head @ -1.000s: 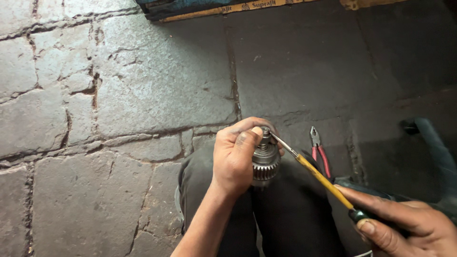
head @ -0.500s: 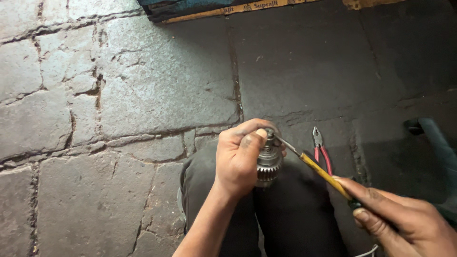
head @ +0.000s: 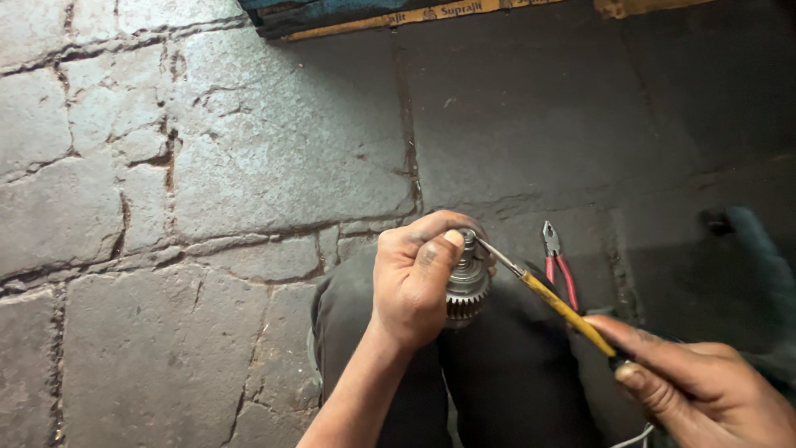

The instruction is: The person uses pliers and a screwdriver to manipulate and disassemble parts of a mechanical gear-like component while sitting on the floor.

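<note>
left hand (head: pixel 412 278) gripping toothed metal gear (head: pixel 467 290) above the lap, right hand (head: pixel 705 390) clasping yellow-handled screwdriver (head: pixel 557 304), tip working at the gear's top; steadying the gear firmly seems advisable, red pliers (head: pixel 559 267) lying on stone floor (head: pixel 274 158).

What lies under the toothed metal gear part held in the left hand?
Under the toothed metal gear part is the person's dark trouser leg, above the grey stone floor. The left hand covers the part's left side, so that side is hidden.
</note>
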